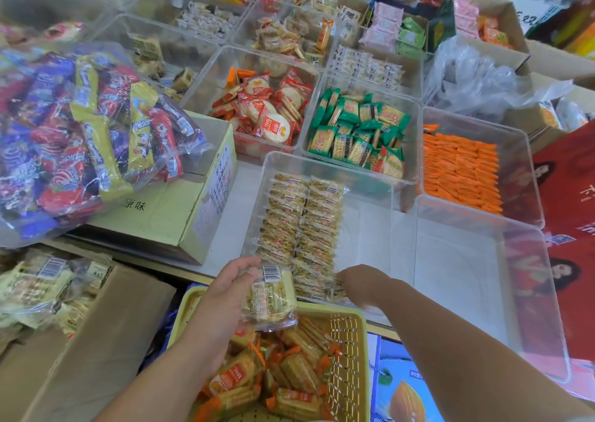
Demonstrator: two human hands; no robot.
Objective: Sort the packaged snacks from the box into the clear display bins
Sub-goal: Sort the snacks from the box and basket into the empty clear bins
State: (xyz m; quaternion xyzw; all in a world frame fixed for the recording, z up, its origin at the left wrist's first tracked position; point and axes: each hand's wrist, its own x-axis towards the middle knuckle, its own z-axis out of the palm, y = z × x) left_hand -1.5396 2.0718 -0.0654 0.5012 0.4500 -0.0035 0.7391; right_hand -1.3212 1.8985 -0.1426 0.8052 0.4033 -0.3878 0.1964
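Fingers of the left hand [231,289] are curled round a clear cracker packet [270,302], held just above the yellow basket [349,341] of orange-wrapped snacks [289,376]. Fingers of the right hand [355,281] dip among the nearest packets of the two rows [302,225] in the clear bin [367,228] just beyond; whether they grip one I cannot tell.

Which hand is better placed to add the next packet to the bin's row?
Right hand: it sits at the near end of the row in the clear bin; left hand holds the packets beside it.
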